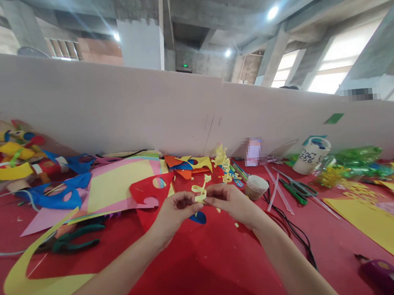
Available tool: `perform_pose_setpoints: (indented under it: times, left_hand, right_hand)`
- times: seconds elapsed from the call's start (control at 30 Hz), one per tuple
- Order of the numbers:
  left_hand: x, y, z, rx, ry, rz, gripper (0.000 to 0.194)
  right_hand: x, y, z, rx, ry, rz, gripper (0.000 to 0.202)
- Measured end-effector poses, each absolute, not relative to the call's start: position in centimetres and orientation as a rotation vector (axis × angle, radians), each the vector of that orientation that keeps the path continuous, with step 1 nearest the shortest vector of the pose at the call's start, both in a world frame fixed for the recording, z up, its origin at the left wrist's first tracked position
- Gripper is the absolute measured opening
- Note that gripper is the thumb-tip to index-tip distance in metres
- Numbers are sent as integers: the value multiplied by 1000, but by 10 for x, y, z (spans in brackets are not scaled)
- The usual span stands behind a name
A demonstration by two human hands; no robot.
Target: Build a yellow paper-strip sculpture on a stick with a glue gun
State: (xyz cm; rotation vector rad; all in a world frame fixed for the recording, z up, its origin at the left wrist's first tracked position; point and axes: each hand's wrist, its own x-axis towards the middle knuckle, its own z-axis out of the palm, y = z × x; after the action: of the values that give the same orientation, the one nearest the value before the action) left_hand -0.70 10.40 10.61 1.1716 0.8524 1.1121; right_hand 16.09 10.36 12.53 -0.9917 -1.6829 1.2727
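Note:
Between my two hands is a small piece made of thin yellow paper strips (201,196), with a loop and a stem that sticks up. My left hand (178,210) pinches its left end between thumb and fingers. Its right end sits in the fingertips of my right hand (230,204). Just behind the hands stands a cluster of curly yellow paper strips (223,163). A red paper sheet with cut holes (149,194) lies left of the hands, and a blue scrap (198,218) shows beneath them.
A paper cup (256,187), scissors (297,183) and a white jug (311,156) stand or lie to the right. Yellow sheets (377,228) and a purple glue gun (380,271) are nearer. Green-handled pliers (76,239) and a curved yellow cutout (23,279) lie left. A white partition (112,108) rises behind.

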Motion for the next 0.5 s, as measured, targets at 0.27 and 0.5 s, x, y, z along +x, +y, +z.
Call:
perform_pose_setpoints:
  times: [0.27, 0.5]
  left_hand:
    - [-8, 108, 98, 1135, 813, 1101, 21]
    - [-9, 105, 106, 1185, 854, 1149, 20]
  right_hand:
    - [161, 110, 117, -1015, -1511, 1326, 28]
    - [163, 107, 119, -1096, -1706, 1089, 19]
